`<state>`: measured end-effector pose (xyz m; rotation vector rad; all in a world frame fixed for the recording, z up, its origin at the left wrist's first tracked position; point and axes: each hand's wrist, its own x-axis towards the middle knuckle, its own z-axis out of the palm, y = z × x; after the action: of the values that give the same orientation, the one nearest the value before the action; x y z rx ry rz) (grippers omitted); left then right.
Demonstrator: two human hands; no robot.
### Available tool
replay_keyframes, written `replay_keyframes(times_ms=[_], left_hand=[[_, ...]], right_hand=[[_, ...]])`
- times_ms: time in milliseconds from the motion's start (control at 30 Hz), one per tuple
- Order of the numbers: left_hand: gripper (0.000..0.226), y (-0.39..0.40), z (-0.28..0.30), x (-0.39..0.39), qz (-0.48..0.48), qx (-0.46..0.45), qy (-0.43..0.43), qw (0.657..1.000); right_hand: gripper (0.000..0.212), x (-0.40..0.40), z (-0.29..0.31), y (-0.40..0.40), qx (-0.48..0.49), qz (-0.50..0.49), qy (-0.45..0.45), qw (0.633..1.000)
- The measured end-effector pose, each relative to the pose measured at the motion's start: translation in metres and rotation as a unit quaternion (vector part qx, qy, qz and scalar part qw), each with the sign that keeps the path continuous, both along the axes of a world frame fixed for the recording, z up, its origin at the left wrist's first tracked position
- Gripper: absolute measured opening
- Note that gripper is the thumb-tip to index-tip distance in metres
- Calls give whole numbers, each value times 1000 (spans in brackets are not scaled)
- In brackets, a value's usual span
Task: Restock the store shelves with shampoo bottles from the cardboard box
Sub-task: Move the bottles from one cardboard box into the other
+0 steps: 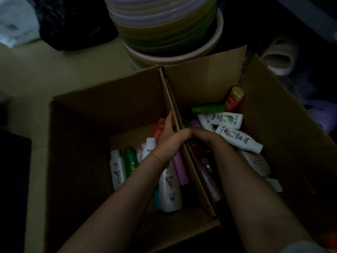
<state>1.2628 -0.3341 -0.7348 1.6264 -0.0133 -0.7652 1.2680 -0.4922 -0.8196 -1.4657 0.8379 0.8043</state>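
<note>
An open cardboard box [76, 143] sits on the floor, split by an upright corrugated cardboard panel [173, 99]. Shampoo bottles lie on both sides: a white bottle [117, 170], a green one [130, 159], a large white one [170, 190] and a pink one [179, 170] on the left; white bottles [238, 137], a green bottle [207, 108] and a red gold-capped bottle [234, 98] on the right. My left hand [167, 137] lies against the panel's left face, its thumb hooked over the edge. My right hand [206, 137] reaches down just right of the panel with its fingers hidden.
A stack of plastic basins [164, 28] stands right behind the box. A black bag [73, 22] lies at the back left and a pale slipper [279, 55] at the back right. The scene is very dim.
</note>
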Motion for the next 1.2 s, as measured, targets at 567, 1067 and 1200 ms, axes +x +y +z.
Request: replay_keyframes(times_ms=[567, 1067, 1200], left_hand=[[113, 5, 26, -4, -19, 8, 20, 1000], [64, 76, 2, -16, 188, -54, 202, 960], [50, 73, -28, -24, 151, 83, 170, 970]], right_hand=[[42, -61, 147, -19, 173, -105, -293, 934], [31, -51, 167, 21, -125, -29, -359, 925], [26, -45, 138, -2, -134, -100, -270, 948]])
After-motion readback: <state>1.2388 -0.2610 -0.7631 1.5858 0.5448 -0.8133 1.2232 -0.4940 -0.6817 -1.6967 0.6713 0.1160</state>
